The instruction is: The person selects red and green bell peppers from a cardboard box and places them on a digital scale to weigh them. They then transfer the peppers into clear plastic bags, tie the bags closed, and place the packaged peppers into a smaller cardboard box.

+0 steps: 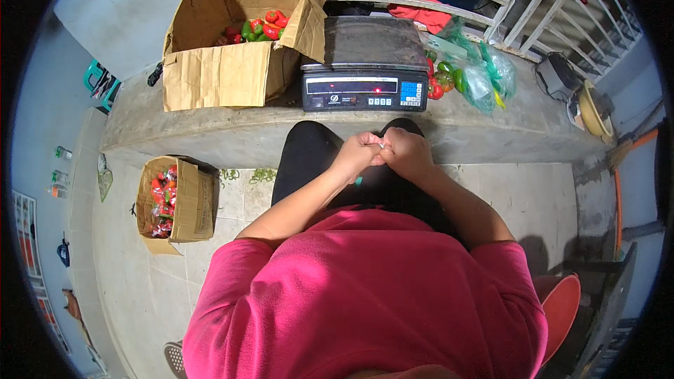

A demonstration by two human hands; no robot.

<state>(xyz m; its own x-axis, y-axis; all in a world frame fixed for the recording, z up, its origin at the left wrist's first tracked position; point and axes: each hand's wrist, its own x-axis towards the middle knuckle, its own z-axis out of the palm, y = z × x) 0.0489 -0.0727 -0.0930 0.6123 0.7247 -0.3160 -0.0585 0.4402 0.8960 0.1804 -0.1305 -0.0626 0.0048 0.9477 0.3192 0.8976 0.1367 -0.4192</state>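
Note:
My left hand and my right hand meet above my lap, fingers closed and pinched together. A small whitish bit shows between the fingertips; it is too small to name. Below my left wrist a small green patch shows against my dark trousers. Just beyond my knees, a black scale with a flat top stands on a concrete ledge. Loose red and green peppers lie to its right, next to crumpled clear-green plastic bags.
Left of the scale, an open cardboard box holds red and green peppers. A smaller box on the floor contains peppers in clear wrapping. Green scraps litter the floor. White railings and a yellowish bowl stand beyond.

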